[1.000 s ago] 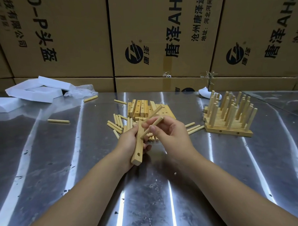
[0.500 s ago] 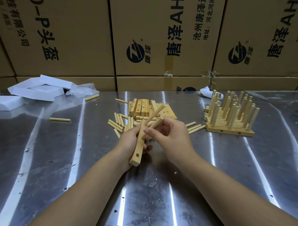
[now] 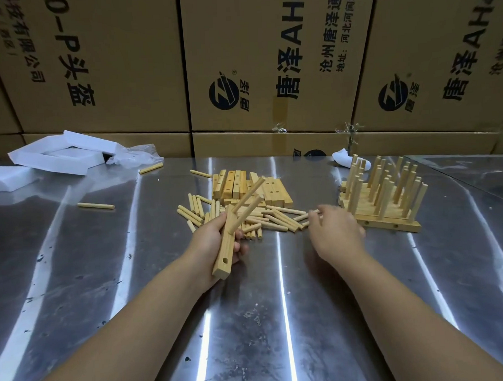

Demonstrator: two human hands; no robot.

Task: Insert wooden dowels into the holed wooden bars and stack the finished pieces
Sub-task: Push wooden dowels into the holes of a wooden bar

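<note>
Right hand (image 3: 337, 234) has left the bar and swung out right since the earlier frame; the second dowel it was working is now seated.

Head view:
- Left hand (image 3: 211, 244) grips the holed bar (image 3: 224, 250), fingers wrapped round its middle. Bar is held off the table, tilted, near end toward the camera, with an open hole showing near that end.
- Two inserted dowels (image 3: 249, 194) stick out of the bar's far half, angled up and to the right, roughly parallel.
- Right hand hovers over the right edge of the loose dowels (image 3: 277, 221), palm down. Fingertips (image 3: 314, 215) are at the dowels lying there. Heavy motion blur, so cannot tell if it pinches one or holds nothing.
- Loose dowels lie scattered flat on the metal table (image 3: 75, 284), just beyond the left hand.
- Unfilled bars (image 3: 232, 185) are piled right behind the loose dowels, holes visible.
- Finished stack (image 3: 381, 213) sits on the table right of the right hand: bars layered, many dowels pointing up and leaning.
- Three stray dowels lie apart on the left: one (image 3: 95, 205), one (image 3: 150, 168), one (image 3: 200, 173).
- White foam pieces (image 3: 55, 155) and a clear plastic bag (image 3: 133, 158) sit far left at the table's back edge.
- Printed cardboard boxes (image 3: 109, 67) are stacked behind the table.
- Small white object (image 3: 339, 157) sits behind the finished stack, unclear what.
</note>
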